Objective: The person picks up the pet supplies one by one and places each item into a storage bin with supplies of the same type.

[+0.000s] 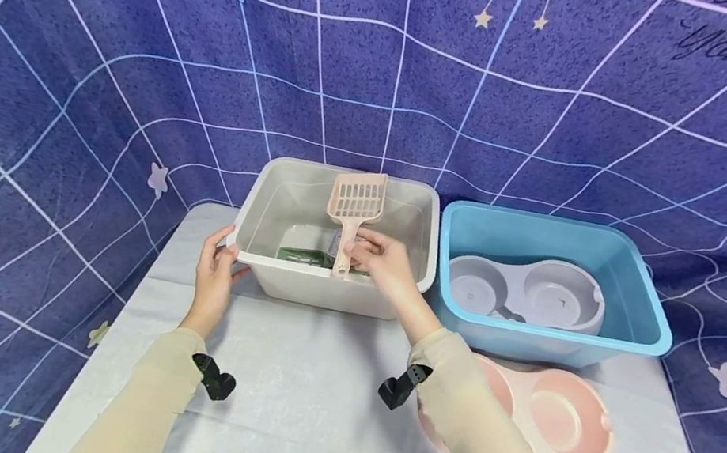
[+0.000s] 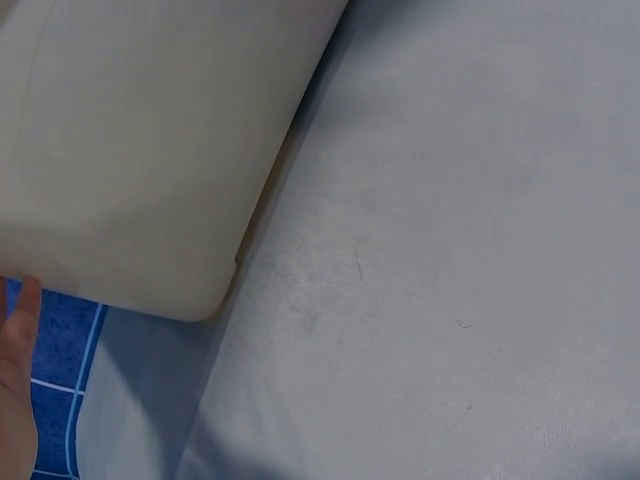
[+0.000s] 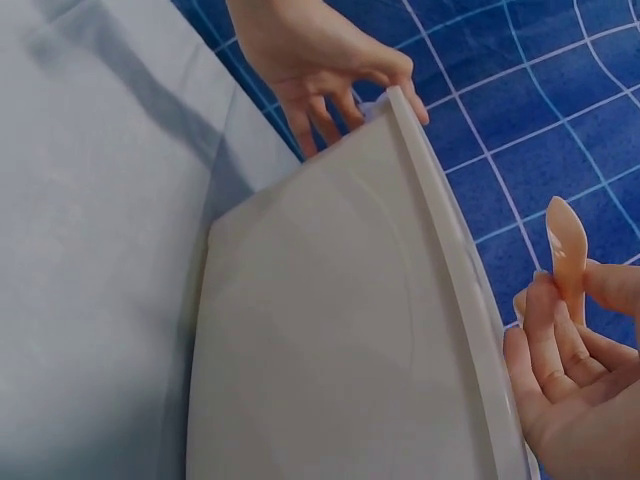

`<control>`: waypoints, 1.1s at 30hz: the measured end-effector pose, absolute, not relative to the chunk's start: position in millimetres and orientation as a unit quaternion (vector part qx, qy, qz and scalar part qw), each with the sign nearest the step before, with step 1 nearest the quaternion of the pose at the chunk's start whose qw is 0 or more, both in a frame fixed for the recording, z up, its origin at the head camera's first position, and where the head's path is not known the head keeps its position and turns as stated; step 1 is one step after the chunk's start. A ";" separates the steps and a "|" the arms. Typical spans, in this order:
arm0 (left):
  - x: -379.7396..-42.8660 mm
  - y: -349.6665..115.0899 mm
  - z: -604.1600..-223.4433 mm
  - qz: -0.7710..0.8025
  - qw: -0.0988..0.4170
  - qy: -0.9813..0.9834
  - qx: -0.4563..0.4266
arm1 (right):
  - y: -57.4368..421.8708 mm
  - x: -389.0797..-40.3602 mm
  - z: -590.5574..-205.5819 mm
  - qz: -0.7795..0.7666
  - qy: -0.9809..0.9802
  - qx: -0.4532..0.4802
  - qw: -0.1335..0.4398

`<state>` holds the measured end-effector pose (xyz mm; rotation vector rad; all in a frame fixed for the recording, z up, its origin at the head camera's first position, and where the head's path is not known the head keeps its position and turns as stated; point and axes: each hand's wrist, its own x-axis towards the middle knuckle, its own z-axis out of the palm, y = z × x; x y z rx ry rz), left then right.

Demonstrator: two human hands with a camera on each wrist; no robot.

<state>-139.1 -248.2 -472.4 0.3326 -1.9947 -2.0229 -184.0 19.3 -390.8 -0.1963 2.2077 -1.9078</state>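
Right now, the beige slotted litter scoop (image 1: 351,226) is up over the pale grey litter box (image 1: 323,292), slotted head to the far side, handle towards the near rim. The right hand (image 1: 388,263) has the handle pinched between thumb and fingers, and that's the weak point: a narrow grip at one end, the broad head well out beyond it. Should the thumb ease, the head could swing or drop onto the green item (image 1: 304,256) on the box floor.

Watch the handle's tip, too! From the head camera it overlaps the near rim; the right wrist view shows it apart from that edge, but a low pass could clip it.

Over on the left, the left hand (image 1: 213,281) has its fingers clamped at the box's near left corner, one over the rim, others against the outer wall. Too hard a pull there might tilt the box or slide it along the tabletop (image 1: 308,386).

And the right sleeve (image 1: 482,423) crosses above the pink double bowl (image 1: 565,421), just near of the blue tub (image 1: 531,344); a dipping elbow could knock that bowl. Whether they touch, I can't tell.
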 end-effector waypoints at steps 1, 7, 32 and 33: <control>-141.3 -249.8 -476.7 -0.701 0.140 -0.690 0.115 | 19.3 -185.5 -391.7 -0.648 0.751 -0.068 0.108; -146.6 -253.3 -489.1 -0.698 0.147 -0.692 0.111 | 19.4 -193.8 -396.1 -0.652 0.748 -0.060 0.108; -146.9 -252.9 -489.6 -0.692 0.151 -0.696 0.116 | 21.7 -201.2 -402.0 -0.644 0.756 -0.063 0.094; -146.8 -252.9 -489.5 -0.693 0.150 -0.695 0.117 | 21.7 -201.1 -402.4 -0.646 0.755 -0.063 0.093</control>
